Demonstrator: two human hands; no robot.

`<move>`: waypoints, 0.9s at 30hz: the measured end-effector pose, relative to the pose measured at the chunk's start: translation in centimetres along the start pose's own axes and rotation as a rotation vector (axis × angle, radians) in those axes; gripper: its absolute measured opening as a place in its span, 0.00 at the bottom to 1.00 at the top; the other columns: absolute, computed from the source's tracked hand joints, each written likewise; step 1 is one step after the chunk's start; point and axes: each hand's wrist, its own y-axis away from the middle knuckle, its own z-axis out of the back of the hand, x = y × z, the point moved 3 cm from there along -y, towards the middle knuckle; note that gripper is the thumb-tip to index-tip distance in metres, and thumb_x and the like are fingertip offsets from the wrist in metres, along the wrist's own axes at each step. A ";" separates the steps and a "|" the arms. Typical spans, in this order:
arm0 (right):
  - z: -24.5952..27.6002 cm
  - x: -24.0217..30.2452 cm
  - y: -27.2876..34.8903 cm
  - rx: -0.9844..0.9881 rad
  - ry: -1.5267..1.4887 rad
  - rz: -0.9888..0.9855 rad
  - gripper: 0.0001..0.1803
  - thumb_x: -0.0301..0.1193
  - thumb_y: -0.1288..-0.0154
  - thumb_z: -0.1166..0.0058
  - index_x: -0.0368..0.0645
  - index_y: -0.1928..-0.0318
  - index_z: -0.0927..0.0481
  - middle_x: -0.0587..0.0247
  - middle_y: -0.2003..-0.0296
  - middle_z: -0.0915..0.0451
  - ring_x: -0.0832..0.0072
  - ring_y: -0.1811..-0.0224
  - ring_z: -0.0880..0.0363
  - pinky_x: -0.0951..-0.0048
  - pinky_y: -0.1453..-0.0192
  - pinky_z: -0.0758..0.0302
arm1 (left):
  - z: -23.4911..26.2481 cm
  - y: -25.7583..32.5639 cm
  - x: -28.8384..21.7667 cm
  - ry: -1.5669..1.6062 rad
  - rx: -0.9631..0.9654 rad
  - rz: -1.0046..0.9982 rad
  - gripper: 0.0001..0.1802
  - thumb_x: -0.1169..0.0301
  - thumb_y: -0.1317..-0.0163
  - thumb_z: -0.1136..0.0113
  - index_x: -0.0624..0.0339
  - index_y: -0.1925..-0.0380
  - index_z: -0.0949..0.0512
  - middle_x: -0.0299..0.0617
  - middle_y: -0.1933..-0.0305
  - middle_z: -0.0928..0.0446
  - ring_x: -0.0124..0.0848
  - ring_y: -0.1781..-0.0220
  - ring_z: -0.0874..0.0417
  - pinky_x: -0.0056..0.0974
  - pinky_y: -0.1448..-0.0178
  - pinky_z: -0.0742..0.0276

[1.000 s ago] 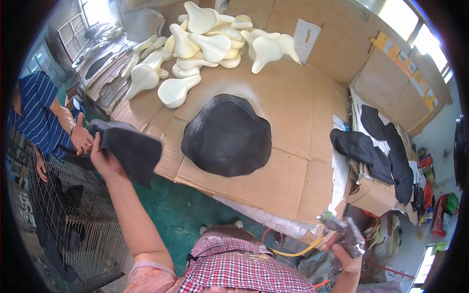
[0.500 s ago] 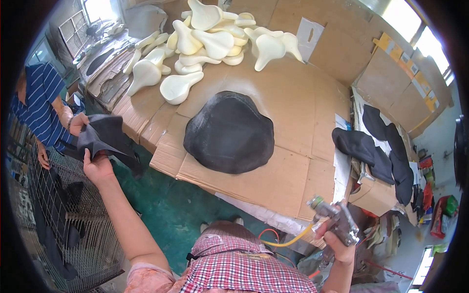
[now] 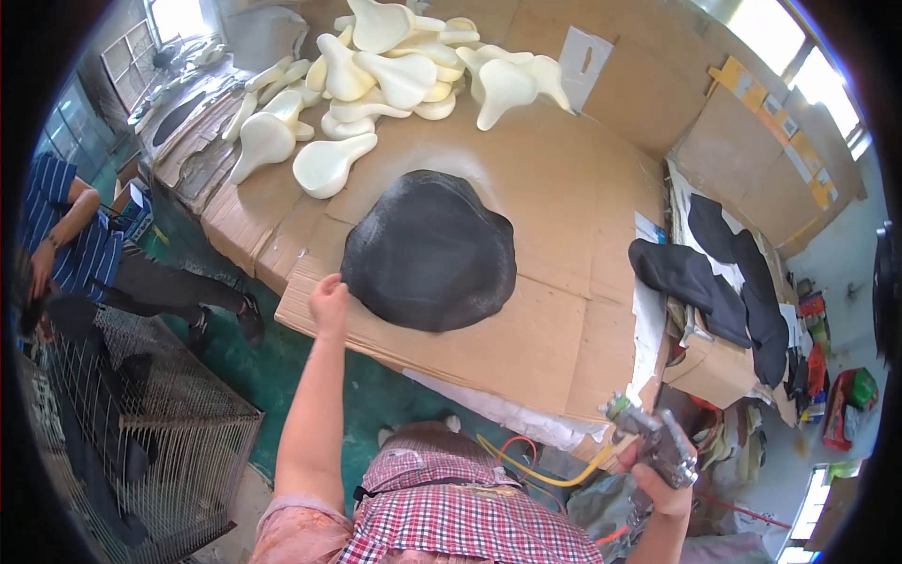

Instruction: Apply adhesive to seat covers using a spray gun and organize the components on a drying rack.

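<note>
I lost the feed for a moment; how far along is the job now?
Done: one black cover has gone to the person at the wire cage. In hand: left hand reaches the black piece on the cardboard; right hand holds the spray gun. Left: black pieces stacked right.

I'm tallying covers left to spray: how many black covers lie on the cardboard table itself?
1. A single black cover lies mid-table, just right of the left hand. More black pieces are heaped on a box off the table's right end; some there may be hidden.
</note>
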 end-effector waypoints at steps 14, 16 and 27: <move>0.8 0.0 -0.6 -0.047 -0.010 -0.030 0.29 0.17 0.55 0.42 0.30 0.47 0.30 0.59 0.71 0.22 0.76 0.69 0.24 0.76 0.63 0.27 | -7.0 2.9 -2.0 -0.877 -0.105 -0.188 0.06 0.71 0.50 0.41 0.59 0.71 0.22 0.46 0.60 0.27 0.44 0.56 0.24 0.45 0.52 0.27; 1.4 -0.3 -0.5 0.057 0.038 -0.062 0.30 0.19 0.56 0.40 0.30 0.47 0.30 0.59 0.72 0.22 0.76 0.69 0.24 0.76 0.63 0.26 | -7.1 2.4 -1.7 -0.740 -0.061 -0.142 0.05 0.73 0.50 0.42 0.61 0.73 0.22 0.47 0.63 0.26 0.42 0.57 0.23 0.43 0.53 0.27; 2.4 -0.9 0.1 0.067 -0.030 -0.105 0.30 0.18 0.54 0.42 0.30 0.45 0.31 0.55 0.67 0.22 0.73 0.67 0.23 0.71 0.62 0.23 | -8.2 3.7 0.7 0.048 -0.106 0.223 0.23 0.71 0.48 0.36 0.69 0.54 0.30 0.45 0.58 0.25 0.31 0.60 0.24 0.33 0.53 0.27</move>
